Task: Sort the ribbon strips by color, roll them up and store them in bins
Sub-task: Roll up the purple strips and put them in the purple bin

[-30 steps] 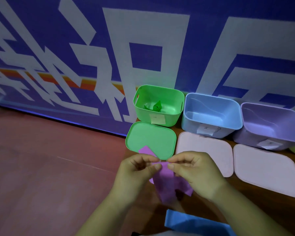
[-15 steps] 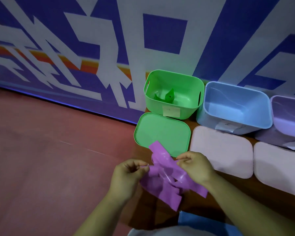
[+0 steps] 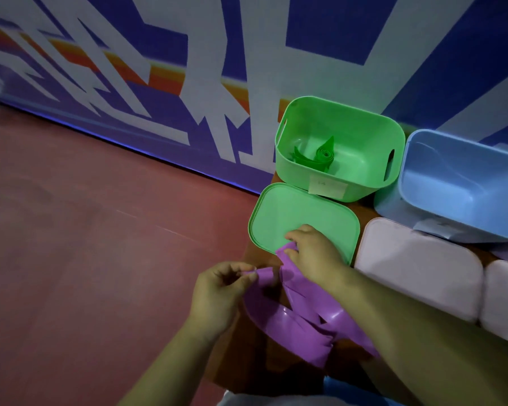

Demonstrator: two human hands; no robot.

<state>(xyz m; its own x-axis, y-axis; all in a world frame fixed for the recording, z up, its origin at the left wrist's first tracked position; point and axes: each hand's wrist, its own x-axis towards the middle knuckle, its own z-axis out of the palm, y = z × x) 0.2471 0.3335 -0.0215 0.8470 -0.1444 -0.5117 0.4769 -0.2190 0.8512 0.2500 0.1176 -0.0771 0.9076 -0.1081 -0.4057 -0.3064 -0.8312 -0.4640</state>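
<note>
So left hand (image 3: 217, 291) and right hand (image 3: 314, 253) both pinch purple ribbon strips (image 3: 302, 320) trailing diagonally down-right, green bin (image 3: 364, 186) holding a green ribbon roll (image 3: 323, 155).

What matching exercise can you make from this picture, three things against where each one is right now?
Things:
1. rolled green ribbon strip
2. flat green plastic lid
3. loose purple ribbon strips

Places:
A. held by the left hand and the right hand
B. inside the open green plastic bin
C. lying flat in front of that bin

Pairs: 1-B, 2-C, 3-A
</note>
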